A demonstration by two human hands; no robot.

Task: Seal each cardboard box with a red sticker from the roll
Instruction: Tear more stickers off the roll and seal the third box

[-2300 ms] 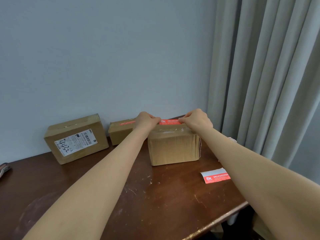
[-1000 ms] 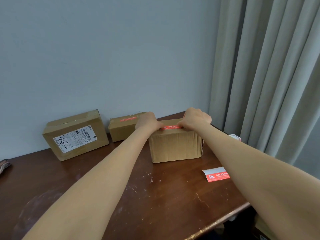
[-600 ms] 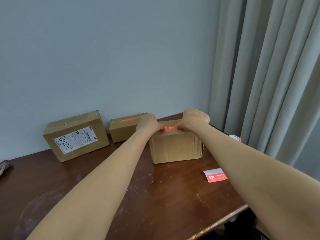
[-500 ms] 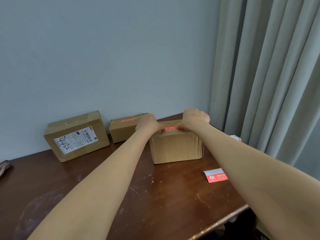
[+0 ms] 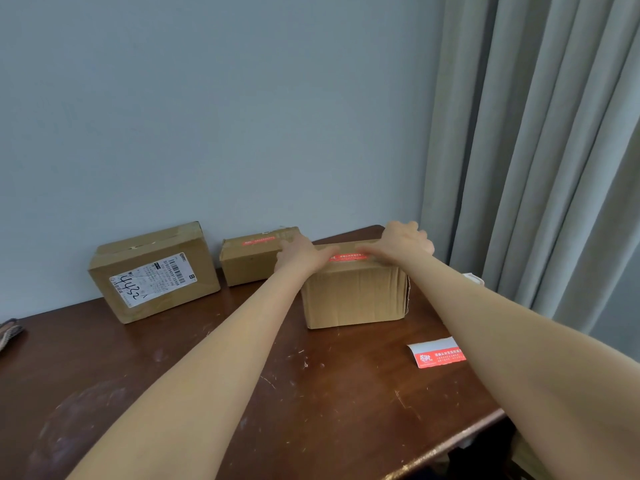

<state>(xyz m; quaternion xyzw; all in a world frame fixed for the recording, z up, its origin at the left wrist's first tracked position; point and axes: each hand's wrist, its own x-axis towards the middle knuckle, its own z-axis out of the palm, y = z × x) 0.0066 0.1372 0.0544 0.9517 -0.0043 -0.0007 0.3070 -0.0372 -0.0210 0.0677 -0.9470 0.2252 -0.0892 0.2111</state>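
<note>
The right hand (image 5: 401, 241) lies open on the top of the nearest cardboard box (image 5: 355, 294). Its fingers are spread over the far part of the lid and its thumb presses one end of the red sticker (image 5: 348, 257). The left hand (image 5: 300, 252) also rests flat on the lid and holds nothing. Its thumb is stretched onto the other end of the sticker, and its other fingers are partly hidden. The sticker lies across the top of the box, close to the near edge, between the two thumbs.

I judge the sticker to be thin, limp and sticky on one side, so it is best taken at its two ends and rubbed down from the middle outward. The box looks light, and its right wall is a little creased. The lid may give under hard pressure, so firm but moderate pressing seems better.

All three boxes are closed, and what they contain cannot be seen. The small box (image 5: 250, 265) just behind the left hand already has a red strip on top. On the labelled box (image 5: 152, 273) by the wall I see none. A spare sticker piece (image 5: 437, 354) lies on the table (image 5: 311, 403) beside the right forearm.
</note>
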